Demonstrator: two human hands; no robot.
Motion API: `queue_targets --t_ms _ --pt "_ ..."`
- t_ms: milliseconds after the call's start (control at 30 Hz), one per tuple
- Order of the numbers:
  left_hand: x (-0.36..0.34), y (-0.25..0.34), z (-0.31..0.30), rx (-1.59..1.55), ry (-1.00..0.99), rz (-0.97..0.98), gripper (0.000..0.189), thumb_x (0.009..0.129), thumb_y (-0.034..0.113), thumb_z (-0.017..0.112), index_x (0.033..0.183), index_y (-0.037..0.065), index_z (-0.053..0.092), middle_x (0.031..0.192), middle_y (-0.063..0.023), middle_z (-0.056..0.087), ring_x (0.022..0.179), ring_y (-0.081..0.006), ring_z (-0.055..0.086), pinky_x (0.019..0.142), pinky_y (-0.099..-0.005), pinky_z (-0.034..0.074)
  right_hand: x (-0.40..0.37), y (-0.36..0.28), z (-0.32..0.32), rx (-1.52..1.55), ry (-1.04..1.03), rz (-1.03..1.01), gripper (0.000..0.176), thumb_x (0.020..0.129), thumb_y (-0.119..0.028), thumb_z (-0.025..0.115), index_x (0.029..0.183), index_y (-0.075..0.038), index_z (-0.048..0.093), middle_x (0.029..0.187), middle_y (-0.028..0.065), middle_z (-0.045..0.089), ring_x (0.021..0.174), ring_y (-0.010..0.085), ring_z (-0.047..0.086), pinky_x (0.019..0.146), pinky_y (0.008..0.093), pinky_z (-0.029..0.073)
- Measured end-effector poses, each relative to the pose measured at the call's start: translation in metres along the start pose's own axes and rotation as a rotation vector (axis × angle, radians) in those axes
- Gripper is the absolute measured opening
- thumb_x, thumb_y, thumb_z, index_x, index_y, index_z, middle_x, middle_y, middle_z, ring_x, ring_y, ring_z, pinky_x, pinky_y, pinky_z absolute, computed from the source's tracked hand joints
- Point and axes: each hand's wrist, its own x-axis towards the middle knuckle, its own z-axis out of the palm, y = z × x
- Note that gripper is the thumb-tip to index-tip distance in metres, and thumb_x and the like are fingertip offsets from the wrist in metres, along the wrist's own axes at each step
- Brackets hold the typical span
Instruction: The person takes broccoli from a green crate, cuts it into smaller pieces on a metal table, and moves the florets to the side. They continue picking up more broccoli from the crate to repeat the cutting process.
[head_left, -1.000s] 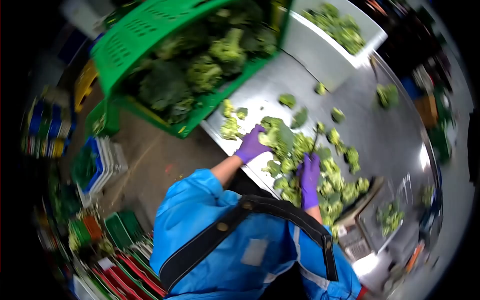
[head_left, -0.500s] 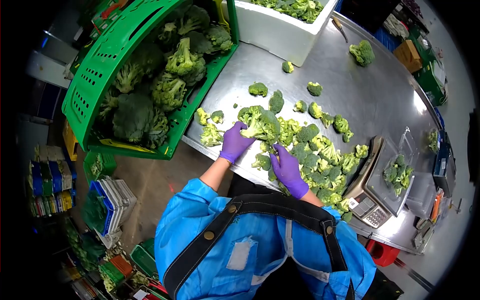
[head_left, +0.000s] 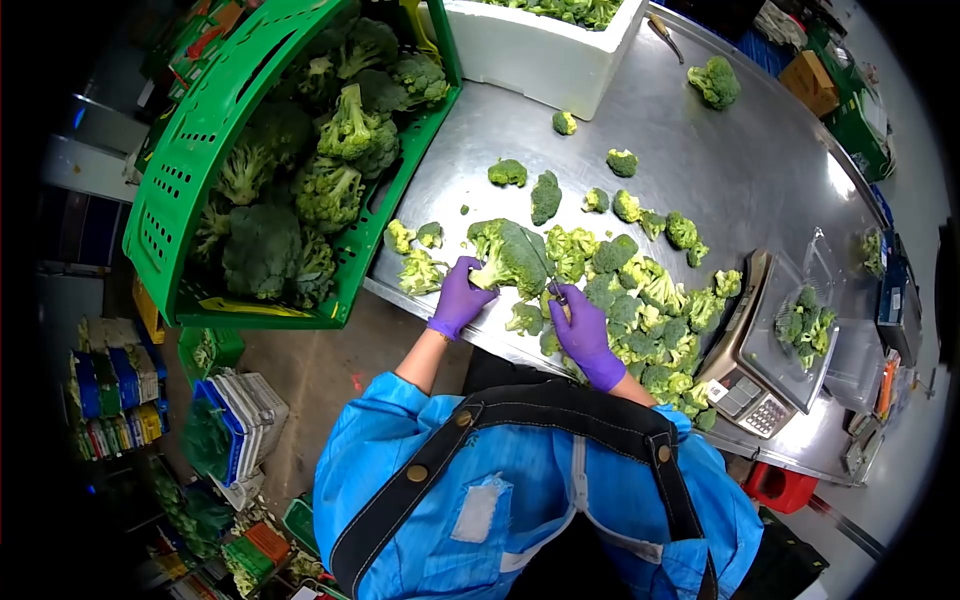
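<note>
My left hand (head_left: 460, 302), in a purple glove, is closed on the stalk side of a large broccoli head (head_left: 508, 255) held just above the metal table. In my right hand (head_left: 588, 342), also gloved, is a small knife (head_left: 553, 284). Its thin blade lies against the right side of the head, and its handle is mostly hidden by my fingers. A heap of cut florets (head_left: 640, 310) spreads right of my hands. Further florets (head_left: 418, 270) lie left of the head, and a loose floret (head_left: 546, 197) sits just beyond it.
A tilted green crate (head_left: 165, 190) full of broccoli heads stands at the left. At the back is a white foam box (head_left: 540, 55) of florets, beside another knife (head_left: 664, 36) and a whole head (head_left: 714, 82). A scale (head_left: 745, 385) carries a clear tub (head_left: 785, 345) at the right.
The broccoli head has turned and tipped, its crown now facing right toward the knife. My left hand has moved slightly left and down. The view has shifted a little.
</note>
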Motion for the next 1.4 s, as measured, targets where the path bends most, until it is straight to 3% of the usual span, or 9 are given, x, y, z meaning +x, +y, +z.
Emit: queue_targets --t_ms 367,767,833,900,1033,1100,1167,1200,1400 --pt "-0.002 0.043 0.001 -0.013 0.05 -0.109 0.045 0.061 0.018 0.078 0.095 0.002 0.054 0.072 -0.0058 0.057 0.058 -0.0112 0.052 0.055 -0.0263 0.044 -0.003 0.002 -0.004 -0.026 -0.084 -0.037 0.023 0.083 -0.018 0.058 0.101 -0.005 0.055 0.091 0.0151 0.063 0.074 0.0297 0.063 0.064 0.0362 0.049" --pt "0.01 0.05 -0.002 0.133 0.006 -0.151 0.042 0.061 0.017 0.078 0.095 0.005 0.055 0.065 -0.0085 0.059 0.056 -0.0147 0.056 0.056 -0.0292 0.047 0.012 -0.002 0.012 -0.12 -0.102 -0.042 0.023 0.083 -0.019 0.057 0.102 -0.006 0.054 0.083 0.0143 0.062 0.072 0.0307 0.062 0.061 0.039 0.048" --pt "0.006 0.045 -0.003 0.15 -0.013 -0.154 0.043 0.06 0.016 0.077 0.094 0.005 0.052 0.069 -0.0111 0.059 0.06 -0.0218 0.058 0.058 -0.0327 0.047 0.013 -0.006 0.008 -0.049 -0.089 -0.027 0.023 0.082 -0.019 0.057 0.101 -0.006 0.054 0.084 0.0143 0.062 0.073 0.0304 0.062 0.062 0.0382 0.049" --pt "0.001 0.03 0.001 0.343 0.033 0.01 0.046 0.058 0.015 0.077 0.092 0.005 0.048 0.073 -0.0128 0.057 0.064 -0.024 0.056 0.059 -0.0334 0.045 0.011 -0.007 0.004 0.083 0.019 -0.04 0.023 0.082 -0.019 0.059 0.101 -0.006 0.055 0.087 0.014 0.063 0.077 0.0303 0.063 0.064 0.0366 0.049" --pt "-0.007 0.031 0.008 0.412 0.037 0.036 0.044 0.058 0.013 0.074 0.092 0.006 0.047 0.087 -0.0183 0.056 0.079 -0.0365 0.056 0.069 -0.041 0.046 0.008 0.007 0.005 0.045 0.05 0.011 0.023 0.082 -0.019 0.059 0.101 -0.005 0.056 0.089 0.0138 0.064 0.08 0.0303 0.063 0.066 0.0359 0.05" --pt "-0.01 0.031 0.012 0.388 0.04 0.022 0.039 0.059 0.008 0.069 0.092 0.005 0.049 0.094 -0.0178 0.054 0.085 -0.0356 0.054 0.074 -0.0411 0.045 0.005 0.007 0.001 0.083 -0.002 0.16 0.023 0.083 -0.018 0.058 0.101 -0.005 0.056 0.089 0.0137 0.064 0.08 0.0309 0.063 0.067 0.0361 0.05" --pt "-0.012 0.039 0.014 0.479 0.171 0.333 0.036 0.058 0.002 0.063 0.092 0.004 0.052 0.101 -0.0176 0.053 0.094 -0.036 0.051 0.077 -0.04 0.044 0.002 0.006 -0.002 0.091 0.025 0.113 0.023 0.082 -0.018 0.059 0.101 -0.005 0.056 0.089 0.0139 0.063 0.079 0.031 0.063 0.066 0.0361 0.049" --pt "-0.013 0.044 0.015 0.493 0.126 0.319 0.039 0.056 -0.003 0.055 0.094 0.004 0.055 0.107 -0.0164 0.051 0.1 -0.0354 0.048 0.081 -0.0405 0.043 0.001 0.006 -0.004 0.097 0.048 0.065 0.023 0.082 -0.018 0.059 0.101 -0.005 0.056 0.089 0.014 0.063 0.079 0.0311 0.063 0.066 0.0361 0.049" --pt "-0.007 0.04 0.018 0.518 0.184 0.514 0.042 0.056 -0.006 0.052 0.096 0.006 0.058 0.103 -0.0159 0.053 0.096 -0.034 0.05 0.079 -0.0406 0.043 -0.002 -0.012 -0.017 -0.052 -0.082 -0.059 0.023 0.081 -0.017 0.06 0.101 -0.005 0.057 0.088 0.0139 0.063 0.074 0.0307 0.063 0.066 0.0354 0.05"
